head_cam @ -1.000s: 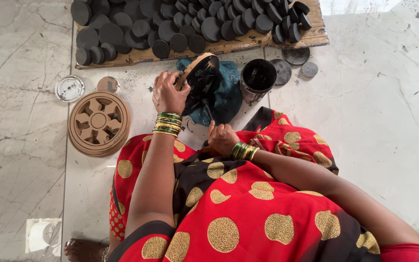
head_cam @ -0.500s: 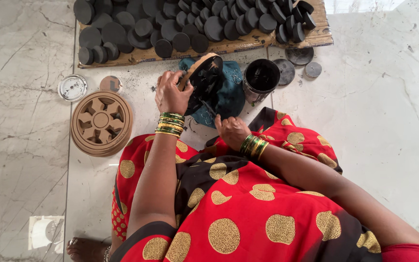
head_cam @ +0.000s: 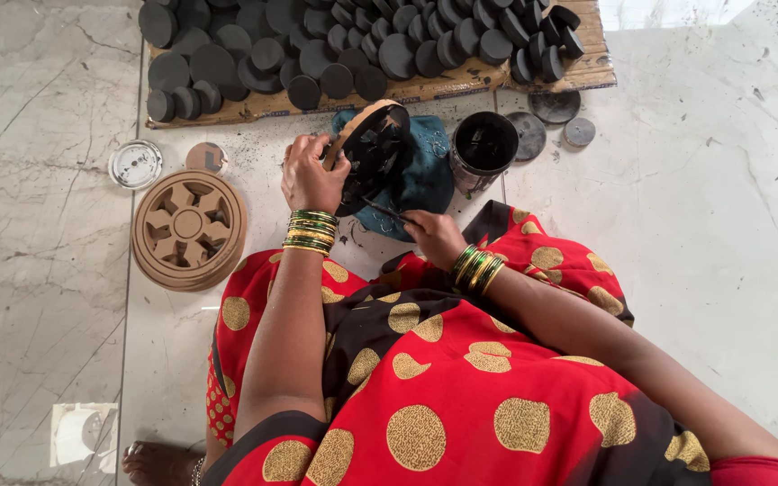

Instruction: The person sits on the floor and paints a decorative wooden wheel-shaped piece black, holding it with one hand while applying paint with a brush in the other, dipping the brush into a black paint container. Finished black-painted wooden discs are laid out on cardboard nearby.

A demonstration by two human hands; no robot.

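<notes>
- Black tin (head_cam: 483,148) just right of the teal cloth (head_cam: 425,175), inside dark and black-coated, contents unclear.
- Left hand (head_cam: 310,175) clenched on the rim of a round wooden wheel piece (head_cam: 369,153), tilted upright over the cloth, face blackened.
- Right hand (head_cam: 431,236) pinching a thin brush (head_cam: 387,211) at the cloth's near edge.
- Bare marble floor (head_cam: 713,225) well right of the cloth; unpainted carved wheel (head_cam: 188,227) left; black discs (head_cam: 353,40) on cardboard beyond.

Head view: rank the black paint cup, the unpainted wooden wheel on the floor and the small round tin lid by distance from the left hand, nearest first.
1. Unpainted wooden wheel, lower left of the left hand.
2. Black paint cup, to its right; close to the wheel's distance, hard to call.
3. Small round tin lid, far left.
</notes>
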